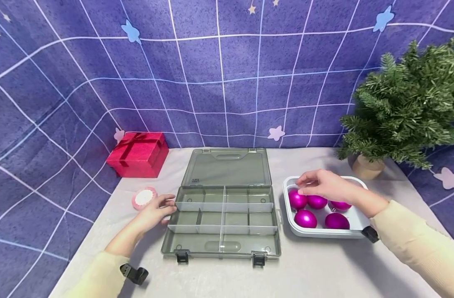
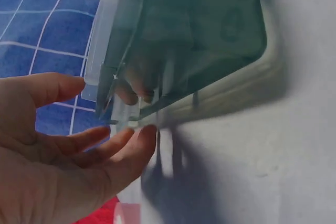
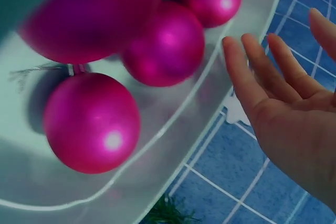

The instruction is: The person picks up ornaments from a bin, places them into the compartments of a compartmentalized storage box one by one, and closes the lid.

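A grey-green see-through compartment box (image 1: 227,254) lies on the table with its lid (image 1: 227,167) folded back. At the box's left side is my left hand (image 1: 155,213), its fingertips right at the side wall; in the left wrist view the thumb and fingers (image 2: 79,140) spread apart around the corner. Several shiny magenta Christmas balls (image 1: 305,219) sit in a white tray (image 1: 324,234) to the right. My right hand (image 1: 325,185) hovers over the tray's back left part. In the right wrist view its fingers (image 3: 283,72) are loosely extended, holding nothing, beside the balls (image 3: 92,121).
A red gift box (image 1: 137,157) with a dark ribbon stands at the back left. In front of it lies a pink-and-white roll (image 1: 144,198), near my left wrist. A small artificial Christmas tree (image 1: 406,107) rises behind the tray on the right. Patterned blue cloth (image 1: 197,95) hangs behind the table.
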Tool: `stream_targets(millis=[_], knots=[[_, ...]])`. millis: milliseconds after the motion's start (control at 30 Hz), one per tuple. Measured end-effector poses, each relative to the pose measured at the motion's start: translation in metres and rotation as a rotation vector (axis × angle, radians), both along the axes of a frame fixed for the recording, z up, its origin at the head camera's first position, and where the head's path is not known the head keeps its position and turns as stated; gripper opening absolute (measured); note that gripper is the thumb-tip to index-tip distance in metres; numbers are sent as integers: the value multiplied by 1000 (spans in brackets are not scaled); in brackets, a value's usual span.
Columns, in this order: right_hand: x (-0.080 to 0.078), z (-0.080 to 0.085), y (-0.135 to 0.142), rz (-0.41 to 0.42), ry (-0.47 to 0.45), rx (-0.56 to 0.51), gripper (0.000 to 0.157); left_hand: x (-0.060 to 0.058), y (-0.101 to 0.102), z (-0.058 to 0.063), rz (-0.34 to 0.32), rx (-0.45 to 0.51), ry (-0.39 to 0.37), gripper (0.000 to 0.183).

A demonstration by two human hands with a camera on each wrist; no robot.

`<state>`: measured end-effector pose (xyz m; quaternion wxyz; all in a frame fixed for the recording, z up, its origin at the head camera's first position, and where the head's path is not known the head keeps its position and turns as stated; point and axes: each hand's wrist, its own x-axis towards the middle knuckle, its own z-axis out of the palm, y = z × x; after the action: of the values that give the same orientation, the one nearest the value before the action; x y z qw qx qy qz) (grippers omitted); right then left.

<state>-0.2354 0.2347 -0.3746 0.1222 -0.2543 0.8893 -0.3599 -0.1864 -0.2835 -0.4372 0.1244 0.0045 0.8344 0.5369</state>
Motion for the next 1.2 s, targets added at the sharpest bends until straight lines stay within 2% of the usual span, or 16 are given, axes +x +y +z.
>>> stream_targets(millis=[167,400,500,767,933,1200], knots=[[-1,-7,-3,23,-69,-25,41,6,-8,-7,-16,131,-79,59],[-3,-10,-10,42,-120,-19,46,11,-12,-11,-26,171,-107,61],[-4,-13,-13,38,-137,-5,49,12,-13,-12,-2,176,-119,61],[-3,-28,-18,47,-31,93,46,10,-15,-16,-14,208,-135,63],[-1,-32,-16,18,-40,90,44,8,-15,-17,-29,237,-144,65],[0,-25,-10,-26,-57,44,42,5,-14,-16,-25,223,-135,67]])
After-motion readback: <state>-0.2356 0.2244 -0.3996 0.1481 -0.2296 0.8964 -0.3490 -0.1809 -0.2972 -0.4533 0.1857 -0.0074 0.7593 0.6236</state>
